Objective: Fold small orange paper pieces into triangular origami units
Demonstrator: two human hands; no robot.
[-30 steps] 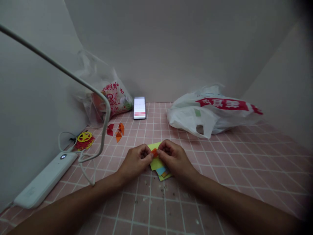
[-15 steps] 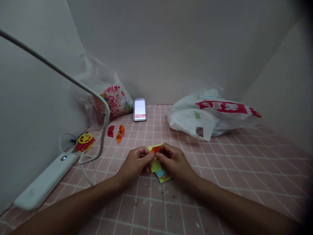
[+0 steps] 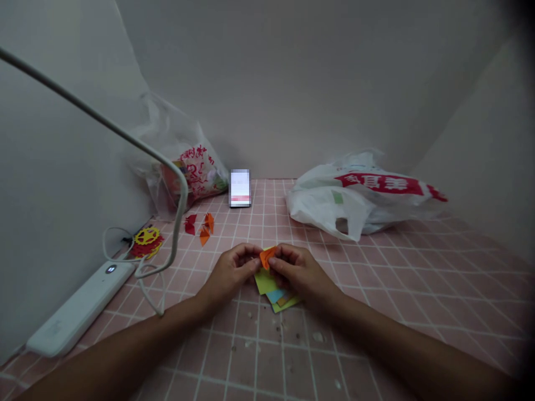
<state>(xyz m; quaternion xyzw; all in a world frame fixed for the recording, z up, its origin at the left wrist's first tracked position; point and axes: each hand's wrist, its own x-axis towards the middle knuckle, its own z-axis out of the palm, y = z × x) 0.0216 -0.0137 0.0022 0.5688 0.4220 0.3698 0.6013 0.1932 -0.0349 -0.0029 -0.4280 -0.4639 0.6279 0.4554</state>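
Note:
A small piece of folded orange paper point(image 3: 267, 257) is held up between my two hands, with its creases facing me. My right hand point(image 3: 300, 272) pinches its right side between thumb and fingers. On the other side, my left hand point(image 3: 234, 273) has its fingers curled and closed at the paper's left edge; the exact contact of its thumb is hard to make out. Below the hands lie loose sheets of coloured paper point(image 3: 264, 283), yellow, blue and orange, fanned over one another. My right hand covers part of them.
Small red and orange folded papers point(image 3: 204, 236) lie at the left. Beyond them are a clear bag point(image 3: 200, 172), a phone point(image 3: 239, 188) and a white bag point(image 3: 326, 203). A white power bank point(image 3: 79, 312), a cable point(image 3: 183, 211) and yellow and red cutouts point(image 3: 147, 236) are leftmost.
The orange paper has turned so that more of its folded face shows. My left thumb has drawn back slightly to the left from it.

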